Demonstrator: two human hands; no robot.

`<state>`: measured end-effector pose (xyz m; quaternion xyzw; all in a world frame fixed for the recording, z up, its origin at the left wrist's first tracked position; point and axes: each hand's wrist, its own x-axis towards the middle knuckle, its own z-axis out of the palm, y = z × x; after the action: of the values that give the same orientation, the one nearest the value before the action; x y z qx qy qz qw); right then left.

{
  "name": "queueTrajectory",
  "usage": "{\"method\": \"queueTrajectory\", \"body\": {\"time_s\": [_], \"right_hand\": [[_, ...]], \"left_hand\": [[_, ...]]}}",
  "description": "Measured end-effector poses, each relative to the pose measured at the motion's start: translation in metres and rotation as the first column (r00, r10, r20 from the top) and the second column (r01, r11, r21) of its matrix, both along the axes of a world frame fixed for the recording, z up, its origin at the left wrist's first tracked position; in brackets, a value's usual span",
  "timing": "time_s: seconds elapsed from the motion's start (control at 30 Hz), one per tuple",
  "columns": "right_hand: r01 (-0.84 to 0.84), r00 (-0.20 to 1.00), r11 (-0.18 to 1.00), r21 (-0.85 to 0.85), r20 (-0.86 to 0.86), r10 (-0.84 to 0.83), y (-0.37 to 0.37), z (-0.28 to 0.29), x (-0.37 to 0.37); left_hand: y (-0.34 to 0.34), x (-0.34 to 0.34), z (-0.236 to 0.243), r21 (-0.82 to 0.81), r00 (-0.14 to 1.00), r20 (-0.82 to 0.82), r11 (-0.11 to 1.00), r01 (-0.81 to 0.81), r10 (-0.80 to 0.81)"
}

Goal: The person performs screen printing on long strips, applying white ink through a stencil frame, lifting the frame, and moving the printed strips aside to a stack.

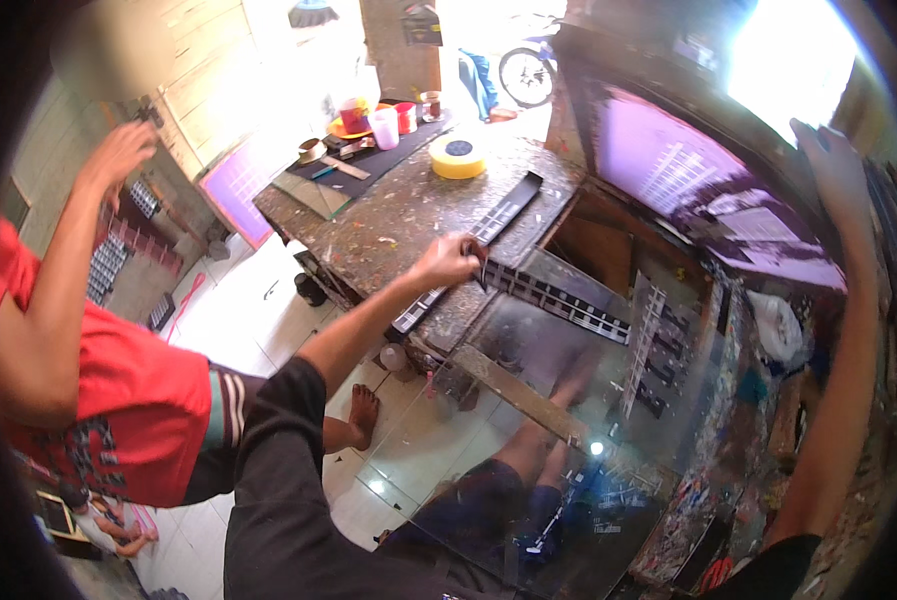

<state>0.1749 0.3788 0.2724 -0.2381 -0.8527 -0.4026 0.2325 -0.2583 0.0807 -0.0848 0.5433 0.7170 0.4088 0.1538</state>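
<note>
My left hand (446,261) pinches the near end of a black strip with white rectangles (558,300), which slants over the glass-topped work surface (508,340). A second patterned strip (508,205) lies diagonally at the bench edge. My right hand (830,165) is raised at the far right, gripping the edge of a hinged screen frame (578,90) with a purple mesh (648,140), held up over the bench. Beneath it, a clear sheet with dark lettering and a narrow pale strip (648,350) lies on the glass.
A worn bench (348,240) carries a yellow tape roll (458,155), cups (383,130) and small tools. A person in red (128,400) stands close left; another person (108,525) is low at the lower left. A plastic bag (776,325) lies right; a motorcycle wheel (523,75) shows outside.
</note>
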Motion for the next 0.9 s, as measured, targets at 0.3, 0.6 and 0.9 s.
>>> {"method": "queueTrajectory", "body": {"time_s": [0.3, 0.6, 0.9], "right_hand": [[-0.009, 0.956, 0.945, -0.326, -0.279, -0.087, 0.015, 0.006, 0.003], [0.15, 0.955, 0.915, -0.374, -0.186, -0.232, -0.004, 0.008, 0.005], [0.067, 0.989, 0.992, -0.105, -0.124, -0.08, -0.02, -0.009, -0.002]], "left_hand": [[-0.023, -0.204, 0.071, 0.558, 0.261, -0.566, 0.597, -0.576, 0.782], [0.012, -0.009, -0.058, -0.139, 0.977, -0.184, 0.981, -0.138, 0.112], [0.023, -0.013, -0.036, -0.227, 0.849, -0.522, 0.973, -0.047, -0.081]]}}
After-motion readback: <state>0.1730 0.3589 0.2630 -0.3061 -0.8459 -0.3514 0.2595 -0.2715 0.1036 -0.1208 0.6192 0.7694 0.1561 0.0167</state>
